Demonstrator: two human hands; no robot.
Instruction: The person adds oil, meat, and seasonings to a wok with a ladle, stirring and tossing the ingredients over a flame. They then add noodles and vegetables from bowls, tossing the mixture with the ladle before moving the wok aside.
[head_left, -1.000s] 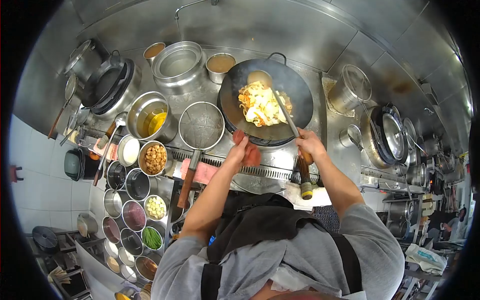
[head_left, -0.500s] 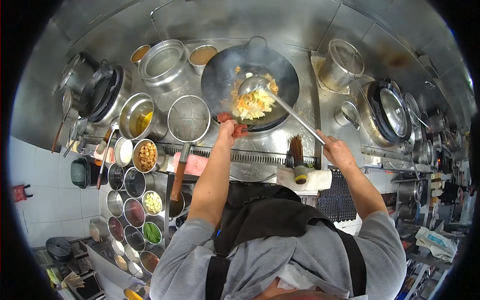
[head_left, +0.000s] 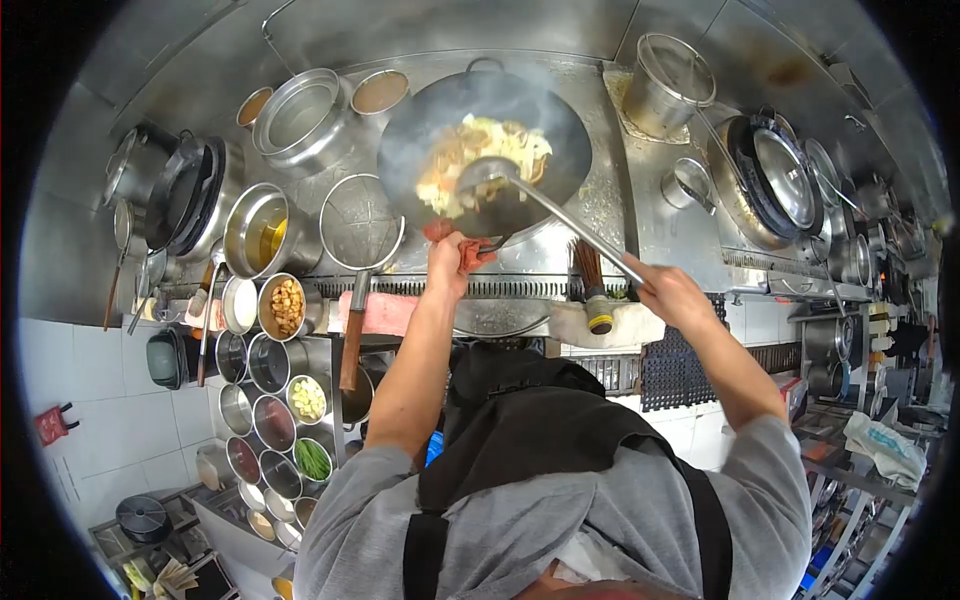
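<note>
Steam rises from a black wok [head_left: 560, 130] on the stove. Inside it lies chopped food [head_left: 500, 140], pale yellow-white with some orange pieces. My left hand [head_left: 447, 266] is closed on the wok's near handle through a red cloth [head_left: 474, 254]; most of that handle is covered. My right hand [head_left: 668, 292] grips the end of a long metal ladle [head_left: 575, 222]. The ladle's bowl is down among the food, on the near side of the pile.
Left of the wok sit a strainer [head_left: 362, 228] with a wooden handle and a pot of oil [head_left: 262, 240]. Several ingredient tins, including fried chunks [head_left: 284, 306], stand at lower left. A brush [head_left: 594, 300] lies near the stove's front edge; a metal cup [head_left: 688, 184] stands right.
The food has spread out and shifted toward the wok's far side. The wok looks tilted differently, and the ladle bowl has moved slightly left and nearer. Both hands keep their grips.
</note>
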